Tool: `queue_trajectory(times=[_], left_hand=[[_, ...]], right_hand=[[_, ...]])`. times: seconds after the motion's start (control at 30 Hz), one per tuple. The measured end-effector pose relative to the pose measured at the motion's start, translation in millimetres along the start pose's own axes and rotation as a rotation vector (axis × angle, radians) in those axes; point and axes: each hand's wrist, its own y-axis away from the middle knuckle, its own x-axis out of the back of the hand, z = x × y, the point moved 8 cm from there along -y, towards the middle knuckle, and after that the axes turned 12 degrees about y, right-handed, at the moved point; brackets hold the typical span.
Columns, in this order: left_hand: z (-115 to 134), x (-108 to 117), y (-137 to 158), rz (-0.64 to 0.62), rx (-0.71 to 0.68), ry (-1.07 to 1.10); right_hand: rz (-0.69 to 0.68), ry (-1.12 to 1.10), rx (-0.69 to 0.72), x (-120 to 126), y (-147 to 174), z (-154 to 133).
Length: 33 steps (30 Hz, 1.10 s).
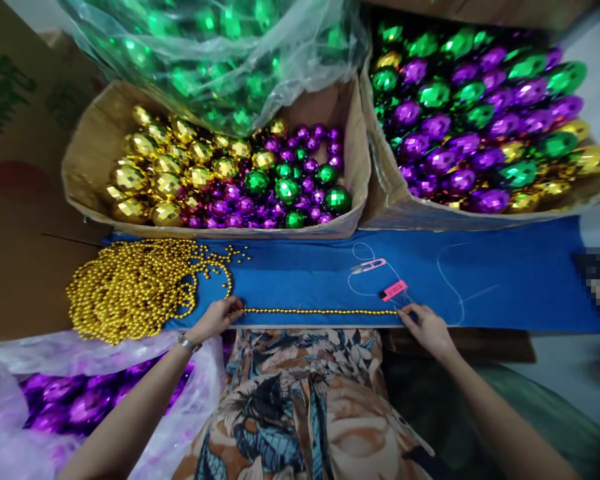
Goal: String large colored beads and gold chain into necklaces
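Head view: gold bead strand [320, 311] runs straight between the hands, along the near edge of the blue cloth [290, 267]. Left hand [221, 318] has fingertips closed on its left end, near the gold bead pile [130, 287]; right hand [427, 325] pinches the other end, though exact fingertip contact is too small to be sure. Strand looks light, limp unless pulled taut, beads probably smooth and slippery; thread likely the weak point. Best hold: fingertip pinch at each end, gentle tension.
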Motion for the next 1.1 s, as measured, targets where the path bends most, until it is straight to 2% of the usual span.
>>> queue_trajectory(times=[0.3,0.47,0.67,0.77,0.97,1.1], left_hand=[[0.9,4.1,-9.7,0.056,0.079,-0.098],[4.8,5.1,-6.9,0.010,0.047,-0.108],[-35.9,10.8,-18.1,0.022,0.131,-0.101],[-44.4,11.1,-22.5,0.046,0.169,-0.091],[-33.3,4.7,-16.2,0.048,0.164,-0.163],[-9.8,4.4,-18.3,0.052,0.054,-0.376]], right_hand=[[-0.035,-0.031,-0.026,-2.0,-1.2,0.5],[-0.056,-0.021,-0.017,9.1,0.7,-15.2],[-0.103,0.049,-0.072,8.7,-3.5,-14.1],[-0.111,0.058,-0.079,7.8,-3.2,-12.8],[-0.116,0.095,-0.063,16.2,0.0,-19.5],[-0.065,0.146,-0.054,47.7,-26.3,-21.7]])
